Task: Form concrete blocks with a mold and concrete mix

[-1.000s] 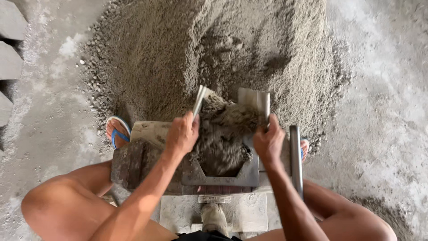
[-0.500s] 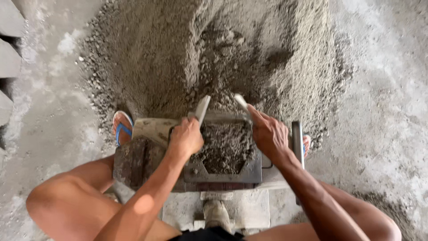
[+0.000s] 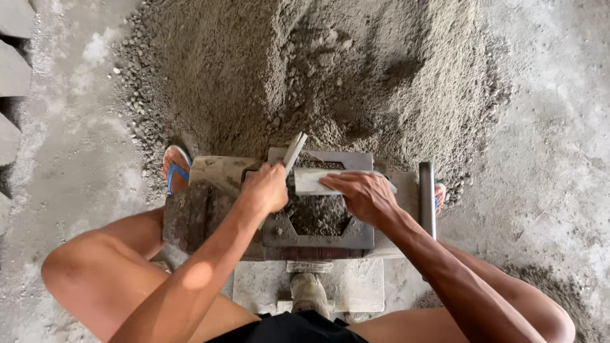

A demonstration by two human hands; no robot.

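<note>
A dark metal mould frame (image 3: 356, 236) with a hexagon-shaped opening sits in front of me, filled with damp grey cement mix (image 3: 318, 216). My left hand (image 3: 265, 188) grips the handle of a flat metal trowel (image 3: 311, 181) at the frame's left side. My right hand (image 3: 359, 192) lies flat on top of the trowel's blade, pressing it across the top of the mix. The blade lies level over the far half of the opening.
A big heap of grey sand and gravel mix (image 3: 318, 76) rises just beyond the mould. Blue sandals (image 3: 175, 166) show beside the frame. A metal bar (image 3: 427, 197) lies at the right. Grey concrete blocks (image 3: 13, 70) line the left edge. A concrete slab (image 3: 356, 286) sits below.
The trowel has turned from tipping a load of mix into the mould to lying flat across it. My right hand has moved left onto the blade, and the mix now sits lower.
</note>
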